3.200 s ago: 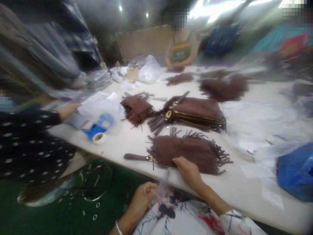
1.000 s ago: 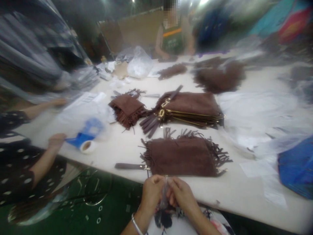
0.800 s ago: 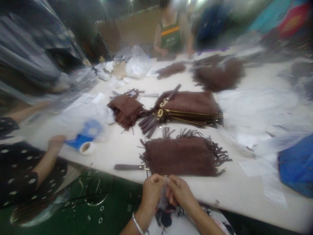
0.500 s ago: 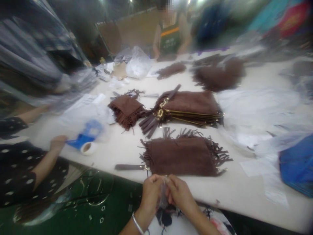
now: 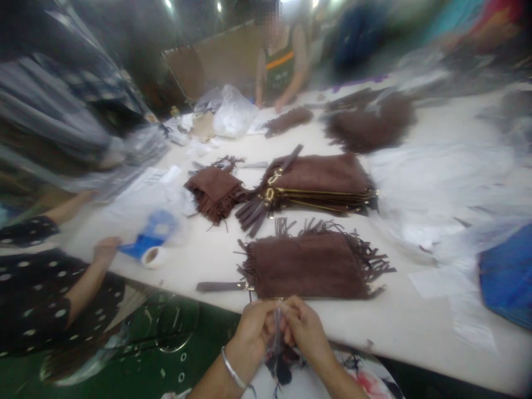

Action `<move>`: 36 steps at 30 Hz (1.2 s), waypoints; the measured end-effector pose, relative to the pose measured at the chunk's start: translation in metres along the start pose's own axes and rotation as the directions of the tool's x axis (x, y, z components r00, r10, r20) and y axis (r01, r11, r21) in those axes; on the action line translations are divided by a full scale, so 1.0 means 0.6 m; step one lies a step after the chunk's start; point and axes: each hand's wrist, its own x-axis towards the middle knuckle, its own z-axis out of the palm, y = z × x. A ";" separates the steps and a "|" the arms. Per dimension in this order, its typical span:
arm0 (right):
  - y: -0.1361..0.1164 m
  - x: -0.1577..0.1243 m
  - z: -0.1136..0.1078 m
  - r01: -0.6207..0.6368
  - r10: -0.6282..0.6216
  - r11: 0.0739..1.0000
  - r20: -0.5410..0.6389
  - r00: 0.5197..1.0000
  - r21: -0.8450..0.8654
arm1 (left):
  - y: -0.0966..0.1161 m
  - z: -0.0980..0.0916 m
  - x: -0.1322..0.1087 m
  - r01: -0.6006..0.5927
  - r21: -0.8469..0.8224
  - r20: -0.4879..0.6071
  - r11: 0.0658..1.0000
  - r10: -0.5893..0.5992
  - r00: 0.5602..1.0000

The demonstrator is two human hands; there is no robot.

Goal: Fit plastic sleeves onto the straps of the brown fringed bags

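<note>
A brown fringed pouch [image 5: 307, 266] lies flat at the table's near edge, with its wrist strap [image 5: 220, 286] stretched out to the left. Just below its front zipper edge, my left hand [image 5: 254, 328] and my right hand [image 5: 306, 328] meet with fingers pinched. Between them hangs a thin, greyish, see-through strip [image 5: 277, 332], blurred, perhaps plastic. Whether it is joined to the pouch I cannot tell. Behind the pouch stands a stack of brown pouches [image 5: 320, 172] with gold zippers and clasps. A folded brown fringed piece [image 5: 214, 188] lies to its left.
Clear plastic sheets [image 5: 436, 194] and a blue bundle [image 5: 507, 277] occupy the right side. At left, a co-worker's hand [image 5: 107, 248] touches a blue tape dispenser [image 5: 143, 244] beside a white tape roll [image 5: 153, 256]. Another person [image 5: 280, 72] stands across the table [image 5: 178, 277].
My hands stay pinched at the pouch's front edge, with my left wrist slightly further left. The co-worker's arm at left and the tape appear shifted a little right. The view has moved slightly.
</note>
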 end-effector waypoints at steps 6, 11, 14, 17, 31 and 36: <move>0.006 -0.002 0.004 0.037 -0.040 0.998 -0.053 0.998 -0.057 | 0.002 0.008 -0.001 -0.054 0.033 -0.076 0.998 0.057 0.995; 0.006 -0.010 -0.007 0.079 -0.084 0.986 -0.031 0.996 -0.144 | -0.010 0.015 -0.009 -0.121 0.088 -0.133 0.989 0.132 0.982; 0.004 -0.019 -0.020 0.037 -0.036 0.987 0.005 0.999 -0.154 | -0.019 0.012 -0.011 -0.153 0.109 -0.162 0.982 0.169 0.972; 0.003 -0.028 -0.029 0.004 -0.002 0.987 0.012 1.000 -0.162 | -0.021 0.006 -0.011 -0.169 0.133 -0.147 0.977 0.188 0.971; 0.047 -0.067 -0.007 -0.174 0.175 0.984 0.235 0.956 -0.024 | -0.005 -0.010 -0.019 -0.100 0.065 -0.026 0.993 0.102 0.994; 0.050 -0.072 -0.020 -0.216 0.219 0.975 0.273 0.937 -0.044 | -0.001 -0.006 -0.025 -0.083 0.029 -0.053 0.996 0.084 0.995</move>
